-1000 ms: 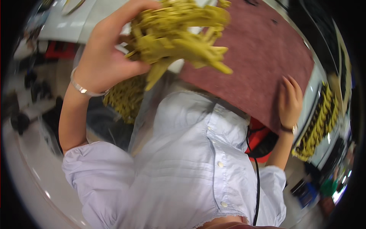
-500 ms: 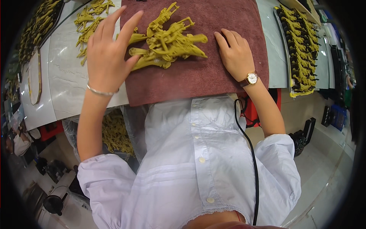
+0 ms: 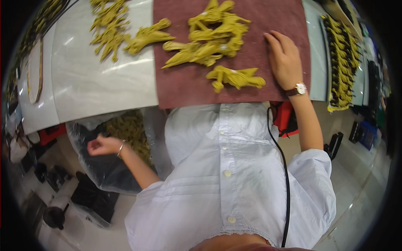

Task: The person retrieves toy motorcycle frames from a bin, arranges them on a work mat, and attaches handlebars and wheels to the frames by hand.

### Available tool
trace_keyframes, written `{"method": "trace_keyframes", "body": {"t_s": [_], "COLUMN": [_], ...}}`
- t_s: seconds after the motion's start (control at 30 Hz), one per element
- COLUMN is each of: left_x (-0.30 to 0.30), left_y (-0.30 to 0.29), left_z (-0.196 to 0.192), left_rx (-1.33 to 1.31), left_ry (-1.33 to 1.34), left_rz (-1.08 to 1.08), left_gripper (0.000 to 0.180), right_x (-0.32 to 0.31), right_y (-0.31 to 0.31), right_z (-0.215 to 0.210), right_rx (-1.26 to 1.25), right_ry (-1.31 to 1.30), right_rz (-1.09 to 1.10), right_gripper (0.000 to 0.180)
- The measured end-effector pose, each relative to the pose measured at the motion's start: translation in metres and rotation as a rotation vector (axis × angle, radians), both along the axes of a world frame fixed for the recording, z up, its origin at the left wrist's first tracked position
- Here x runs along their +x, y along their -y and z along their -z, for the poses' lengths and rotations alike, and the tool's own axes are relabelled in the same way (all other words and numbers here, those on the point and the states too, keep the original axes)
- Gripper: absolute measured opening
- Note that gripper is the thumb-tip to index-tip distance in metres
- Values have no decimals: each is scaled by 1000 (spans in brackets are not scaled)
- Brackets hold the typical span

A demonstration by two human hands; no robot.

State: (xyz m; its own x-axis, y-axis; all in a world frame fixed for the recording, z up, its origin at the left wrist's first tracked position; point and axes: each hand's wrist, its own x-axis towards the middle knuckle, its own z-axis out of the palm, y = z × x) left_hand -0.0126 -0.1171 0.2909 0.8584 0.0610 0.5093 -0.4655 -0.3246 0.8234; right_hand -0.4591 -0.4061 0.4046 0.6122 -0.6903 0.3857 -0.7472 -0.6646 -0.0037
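Note:
My right hand [image 3: 284, 58] lies flat on a maroon cloth [image 3: 180, 90], fingers stretched out and nothing held. To its left is a pile of mustard-yellow moulded pieces [image 3: 220, 33], knobbly and irregular; their exact kind is unclear. Closer to me, a separate yellow piece [image 3: 236, 78] rests near the cloth's front edge. My left hand [image 3: 102, 145] is below the table's edge, over a clear plastic bag [image 3: 98, 171] holding many similar yellow pieces [image 3: 130, 134]. Its fingers are curled in and slightly blurred, and whatever they may hold is hidden.
Further yellow pieces [image 3: 109, 25] lie on the pale tabletop [image 3: 104, 79], left of the cloth. On the right stands a tray [image 3: 341, 62] with rows of yellow and dark pieces. A black cable [image 3: 282, 180] hangs down my front. A black box-like thing [image 3: 94, 196] sits on the floor at left.
My left hand has gone from beside the pile down over the bag, its fingers curling. The pieces on the cloth now lie more spread out. My right hand stays on the cloth; the view has shifted.

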Motion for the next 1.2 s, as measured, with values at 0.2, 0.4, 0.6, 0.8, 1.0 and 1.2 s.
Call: {"method": "trace_keyframes", "body": {"t_s": [0.2,0.4,0.6,0.8,1.0,1.2], "left_x": [11,-2,-14,-37,-38,-30], "left_y": [-116,-65,-128,-135,-104,-158], "left_z": [248,200,238,209,215,227], "left_rx": [1301,1021,1087,1222,1107,1110], "left_ry": [-784,-1080,-860,-894,-1129,-852], "left_rz": [200,31,234,281,-102,136], "left_gripper": [122,131,116,102,85,63], "right_x": [-6,54,51,50,45,46], "right_y": [-2,-52,-54,-58,-55,-56], "right_z": [-18,-45,-35,-30,-25,-25], "right_rx": [345,545,595,548,517,530], "right_ry": [348,170,132,95,75,93], "right_rz": [5,-274,-190,-172,-186,-203], "right_gripper": [33,65,44,35,35,35]}}
